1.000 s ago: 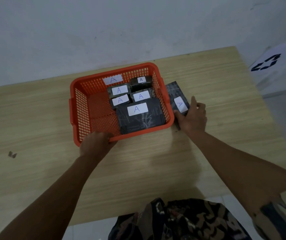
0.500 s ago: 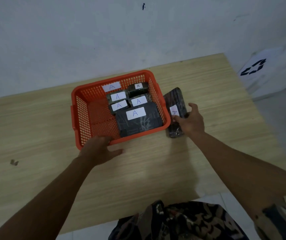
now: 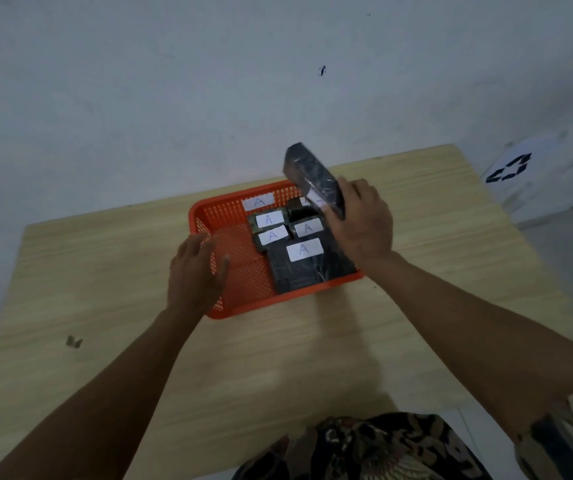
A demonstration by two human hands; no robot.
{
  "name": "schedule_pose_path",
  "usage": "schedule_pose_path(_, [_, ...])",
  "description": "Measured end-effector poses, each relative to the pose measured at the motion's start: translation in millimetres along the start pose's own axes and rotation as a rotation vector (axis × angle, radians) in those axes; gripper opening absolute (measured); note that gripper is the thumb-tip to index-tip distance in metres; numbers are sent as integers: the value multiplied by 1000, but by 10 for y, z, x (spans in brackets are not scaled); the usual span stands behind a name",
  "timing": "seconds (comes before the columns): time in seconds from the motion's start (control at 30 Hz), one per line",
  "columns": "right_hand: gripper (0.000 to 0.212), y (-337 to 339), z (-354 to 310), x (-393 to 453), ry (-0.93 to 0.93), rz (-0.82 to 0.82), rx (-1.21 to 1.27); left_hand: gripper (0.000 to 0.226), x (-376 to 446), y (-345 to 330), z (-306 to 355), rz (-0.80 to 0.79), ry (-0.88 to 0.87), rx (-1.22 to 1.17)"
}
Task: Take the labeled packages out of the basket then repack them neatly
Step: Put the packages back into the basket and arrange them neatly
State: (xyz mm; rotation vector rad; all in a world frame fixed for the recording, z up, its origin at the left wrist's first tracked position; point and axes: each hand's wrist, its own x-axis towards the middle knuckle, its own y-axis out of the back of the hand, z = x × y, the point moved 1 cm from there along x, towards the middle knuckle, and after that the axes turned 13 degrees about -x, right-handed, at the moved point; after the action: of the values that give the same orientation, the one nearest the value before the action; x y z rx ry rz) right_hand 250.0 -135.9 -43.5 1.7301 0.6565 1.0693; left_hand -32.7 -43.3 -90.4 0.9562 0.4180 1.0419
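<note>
An orange mesh basket (image 3: 233, 308) stands on the wooden table. Inside it, on the right half, lie several black packages with white "A" labels; the largest package (image 3: 307, 268) is nearest me, and smaller ones (image 3: 269, 221) sit behind it. My right hand (image 3: 363, 225) holds a long black package (image 3: 313, 176) tilted up in the air above the basket's back right corner. My left hand (image 3: 196, 268) rests with spread fingers at the basket's left wall, holding nothing.
The wooden table (image 3: 313, 358) stretches around the basket. A small dark scrap (image 3: 73, 341) lies at the table's left. A white sheet with a recycling symbol (image 3: 508, 168) leans at the far right beyond the table. A wall rises behind.
My right hand has lifted the long package off the table beside the basket and brought it up over the basket. My left hand has slid from the front rim to the left wall.
</note>
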Motion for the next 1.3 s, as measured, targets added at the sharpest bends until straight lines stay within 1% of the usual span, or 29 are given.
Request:
schedule_pose_path(0.1, [58, -122, -421, -145, 37, -101, 93, 55, 12, -18, -180, -17, 121, -127])
schedule_pose_path(0.13, [58, -180, -551, -196, 16, -138, 145, 54, 11, -35, -216, -25, 130, -190])
schedule_pose_path(0.2, [55, -304, -793, -288, -86, -256, 291, 53, 9, -62, -250, -25, 140, -323])
schedule_pose_path(0.23, [48, -369, -894, -326, -148, -327, 382, 53, 15, -68, -248, -24, 160, -380])
schedule_pose_path(0.27, [37, -436, -984, -362, -203, -393, 472, 54, 19, -75, -251, -26, 194, -424])
schedule_pose_path(0.33, [17, -573, -1134, -436, -284, -494, 564, 52, 20, -105, -280, -37, 263, -493])
schedule_pose_path(0.37, [15, -640, -1191, -469, -318, -536, 589, 51, 24, -128, -289, -44, 299, -520])
schedule_pose_path(0.47, [37, -799, -1321, -537, -420, -606, 659, 40, 84, -181, -330, -28, 464, -591])
schedule_pose_path(0.53, [37, -825, -1319, -589, -447, -625, 676, 36, 68, -205, -278, -36, 535, -630])
schedule_pose_path(0.6, [40, -972, -1519, -558, -459, -661, 634, 36, 135, -204, -493, -65, 551, -636])
schedule_pose_path(0.67, [47, -944, -1527, -588, -418, -694, 579, 37, 86, -236, -493, -68, 518, -643])
schedule_pose_path(0.73, [48, -976, -1549, -596, -345, -703, 513, 36, 83, -250, -503, -52, 491, -633])
schedule_pose_path(0.83, [41, -1028, -1600, -613, -248, -694, 397, 33, 101, -276, -544, -42, 448, -599])
schedule_pose_path(0.93, [33, -1073, -1614, -618, -264, -680, 351, 33, 117, -263, -558, -44, 416, -593])
schedule_pose_path(1.13, [25, -1031, -1629, -586, -238, -635, 289, 32, 174, -251, -587, -49, 402, -576])
schedule_pose_path(1.23, [26, -889, -1549, -508, -122, -501, 244, 42, 190, -164, -502, -17, 380, -593])
schedule_pose_path(1.3, [37, -715, -1455, -347, -8, -370, 218, 49, 285, -25, -379, 23, 258, -507])
